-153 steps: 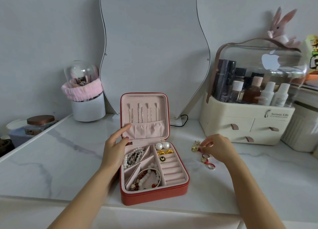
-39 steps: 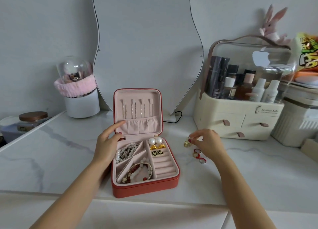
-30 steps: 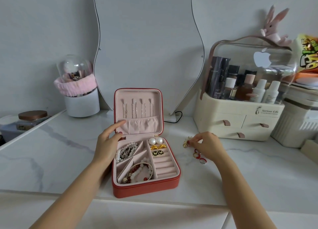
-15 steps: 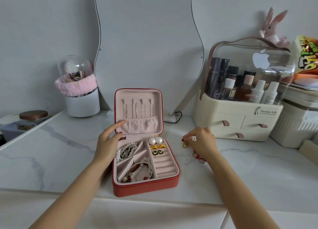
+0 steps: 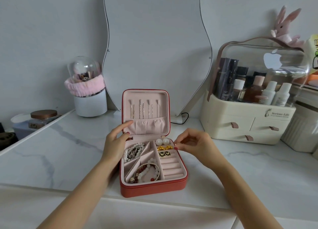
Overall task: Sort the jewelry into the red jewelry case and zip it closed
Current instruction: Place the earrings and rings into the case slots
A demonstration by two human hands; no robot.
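Right grip [image 5: 192, 143] pinches earring [image 5: 179, 143] above case [image 5: 153, 188].

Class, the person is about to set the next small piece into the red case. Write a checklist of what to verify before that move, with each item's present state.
1. Lid of the red zip-up jewelry case stands open: ok.
2. Left hand rests at the lid's lower left corner, steadying it: ok.
3. Right hand pinches a small gold piece at the case's right rim: ok; what the piece is, cannot tell.
4. Free slots in the pink ridged ring rolls: ok.
5. Earring rows at the back, white pearl studs and gold studs, leave room: cannot tell.
6. Other loose jewelry left on the white marble counter: cannot tell, hidden behind the right hand.
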